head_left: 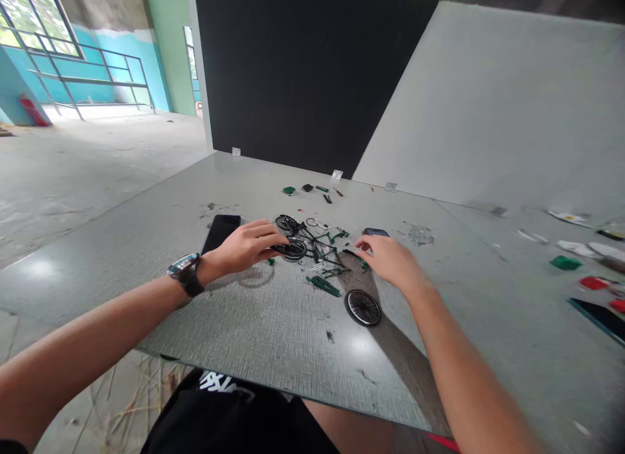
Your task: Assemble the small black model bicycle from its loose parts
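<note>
A small black-spoked model bicycle wheel [294, 249] is pinched in the fingers of my left hand [254, 245], just above the glass tabletop. Beside it lie a dark model bicycle frame [319, 249], another spoked wheel [287, 223] and several small dark green and silver parts. My right hand [390, 258] hovers over the right side of these parts with bent fingers, thumb and forefinger slightly apart. Under its fingertips is a curved dark strip [359, 257]. Nearer to me lie a long green piece [325, 285] and a loose wheel [363, 307].
A black phone [222, 231] lies left of the parts, and a small dark device [375, 232] sits behind my right hand. Farther back are green and black pieces [307, 188]. A black and white panel [312, 76] rises behind the table [234, 324]. More coloured items lie far right.
</note>
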Tool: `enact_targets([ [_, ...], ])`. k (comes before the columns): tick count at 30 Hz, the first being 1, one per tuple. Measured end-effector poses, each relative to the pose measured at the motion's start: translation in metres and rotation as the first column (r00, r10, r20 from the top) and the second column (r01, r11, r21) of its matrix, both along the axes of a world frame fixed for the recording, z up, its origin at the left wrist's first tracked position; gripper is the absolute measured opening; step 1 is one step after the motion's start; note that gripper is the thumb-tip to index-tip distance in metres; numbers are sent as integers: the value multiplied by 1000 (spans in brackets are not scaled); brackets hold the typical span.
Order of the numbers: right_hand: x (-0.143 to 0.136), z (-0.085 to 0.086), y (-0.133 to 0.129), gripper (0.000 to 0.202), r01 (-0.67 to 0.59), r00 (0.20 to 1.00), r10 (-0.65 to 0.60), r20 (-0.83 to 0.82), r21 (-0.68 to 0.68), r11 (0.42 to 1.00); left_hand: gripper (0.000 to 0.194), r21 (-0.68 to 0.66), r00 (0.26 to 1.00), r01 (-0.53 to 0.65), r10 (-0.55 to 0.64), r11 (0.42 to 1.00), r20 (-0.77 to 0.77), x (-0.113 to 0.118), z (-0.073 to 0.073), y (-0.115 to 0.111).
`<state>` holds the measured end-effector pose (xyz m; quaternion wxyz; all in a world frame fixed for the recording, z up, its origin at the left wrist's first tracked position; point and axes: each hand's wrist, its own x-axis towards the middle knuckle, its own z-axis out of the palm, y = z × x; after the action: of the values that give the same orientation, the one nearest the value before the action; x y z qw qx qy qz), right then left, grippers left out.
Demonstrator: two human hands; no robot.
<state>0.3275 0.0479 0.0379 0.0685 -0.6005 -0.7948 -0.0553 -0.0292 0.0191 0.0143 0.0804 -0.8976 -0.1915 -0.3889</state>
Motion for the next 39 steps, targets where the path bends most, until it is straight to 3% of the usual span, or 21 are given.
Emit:
enact_targets([
  [3, 6, -1, 1, 19, 44, 999, -41, 26, -110, 993, 19, -2, 1000, -8, 8, 1000, -7, -2, -1, 1],
  [7, 3, -5, 1, 21, -13, 1000, 9, -26, -178, 984, 18, -4, 1000, -5, 5, 1000, -6, -2, -2, 1],
  [13, -5, -6, 0, 19, -76, 995, 61, -81, -203, 976, 18, -20, 1000, 7, -7, 1000, -5, -1, -2, 1],
  [18, -8, 1, -4, 16, -132, 982, 110, -152, -141, 981, 18, -23, 1000, 18, -18, 1000, -5, -2, -4, 3],
  [25, -12, 2, -9, 9, -292, 943, 201, -265, -368, 883, 18, -6, 1000, 6, -6, 1000, -7, -1, -5, 3],
  [34, -35, -2, -16, 13, -321, 924, 247, -293, -240, 916, 19, 19, 1000, 5, -4, 1000, -13, -1, -4, 3],
  [39, -40, 3, -22, 13, -342, 916, 258, -308, -259, 903, 18, 16, 1000, -11, 12, 1000, -23, -1, -4, 3],
])
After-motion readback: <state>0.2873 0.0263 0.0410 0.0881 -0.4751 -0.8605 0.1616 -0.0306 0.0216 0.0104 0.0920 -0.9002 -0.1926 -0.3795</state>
